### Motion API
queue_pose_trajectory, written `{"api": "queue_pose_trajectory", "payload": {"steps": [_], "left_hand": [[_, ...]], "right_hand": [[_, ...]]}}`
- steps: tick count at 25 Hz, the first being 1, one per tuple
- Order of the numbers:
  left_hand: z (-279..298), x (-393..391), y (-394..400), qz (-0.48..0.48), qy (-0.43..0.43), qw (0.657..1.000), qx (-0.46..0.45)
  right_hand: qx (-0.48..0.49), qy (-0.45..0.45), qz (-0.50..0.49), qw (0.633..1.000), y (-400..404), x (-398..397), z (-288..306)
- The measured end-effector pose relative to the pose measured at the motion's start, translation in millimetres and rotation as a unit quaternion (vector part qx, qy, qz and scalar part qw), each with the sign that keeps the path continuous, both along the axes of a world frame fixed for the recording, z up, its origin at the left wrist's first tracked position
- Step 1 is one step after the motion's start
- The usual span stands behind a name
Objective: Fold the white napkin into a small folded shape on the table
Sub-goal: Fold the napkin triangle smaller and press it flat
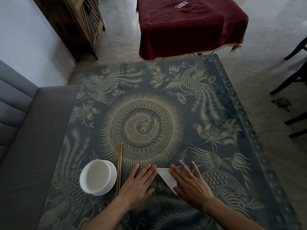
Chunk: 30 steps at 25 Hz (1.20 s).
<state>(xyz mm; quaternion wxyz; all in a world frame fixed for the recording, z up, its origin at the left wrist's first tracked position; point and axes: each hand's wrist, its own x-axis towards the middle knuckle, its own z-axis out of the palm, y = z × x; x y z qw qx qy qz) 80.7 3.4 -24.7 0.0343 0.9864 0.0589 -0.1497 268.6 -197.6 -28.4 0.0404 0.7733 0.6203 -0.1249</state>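
Note:
The white napkin (pixel 166 177) lies folded into a narrow triangle near the front of the patterned table (pixel 166 83). Only a wedge of it shows between my hands. My left hand (pixel 141 183) rests flat on the table just left of the napkin, fingers spread, its fingertips at the napkin's upper left corner. My right hand (pixel 189 183) lies flat with fingers apart, pressing down on the napkin's right part and covering it. Neither hand grips anything.
A white bowl (pixel 98 177) sits on a white saucer left of my left hand, with a pair of wooden chopsticks (pixel 119 166) lying beside it. A grey sofa (pixel 25 130) borders the table's left side. A red-draped table (pixel 191 25) stands beyond. Dark chair legs (pixel 292 83) are right.

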Motion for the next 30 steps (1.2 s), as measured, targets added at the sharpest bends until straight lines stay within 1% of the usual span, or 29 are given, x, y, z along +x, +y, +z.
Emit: {"api": "queue_pose_trajectory", "payload": {"steps": [8, 10, 12, 13, 16, 17, 21, 24, 27, 30], "left_hand": [[11, 8, 21, -0.007, 0.005, 0.999, 0.038], [11, 8, 21, -0.003, 0.005, 0.999, 0.031], [10, 11, 15, -0.001, -0.023, 1.000, 0.013], [8, 14, 8, -0.019, -0.035, 0.999, -0.008], [-5, 20, -22, -0.163, -0.052, 0.984, -0.054], [-9, 21, -31, -0.184, -0.051, 0.980, -0.062], [-11, 23, -45, -0.132, -0.038, 0.988, -0.069], [-15, 16, -48, -0.120, -0.029, 0.991, -0.051], [-16, 10, -47, -0.123, -0.017, 0.992, -0.027], [-19, 1, -46, -0.161, -0.005, 0.987, -0.026]], "right_hand": [[0.001, -0.004, 0.048, 0.999, 4, 8, 6], [0.003, -0.004, 0.052, 0.999, 5, 11, 7], [0.003, 0.001, 0.057, 0.998, 4, 13, 7], [0.002, 0.004, 0.058, 0.998, 2, 14, 6], [-0.007, 0.014, 0.064, 0.998, 1, 17, 4], [-0.011, 0.015, 0.067, 0.998, 1, 18, 3], [-0.020, 0.022, 0.063, 0.998, 0, 23, 0], [-0.022, 0.027, 0.061, 0.998, 0, 21, -3], [-0.020, 0.026, 0.060, 0.998, 0, 21, -4], [-0.020, 0.028, 0.059, 0.998, -1, 21, -5]]}}
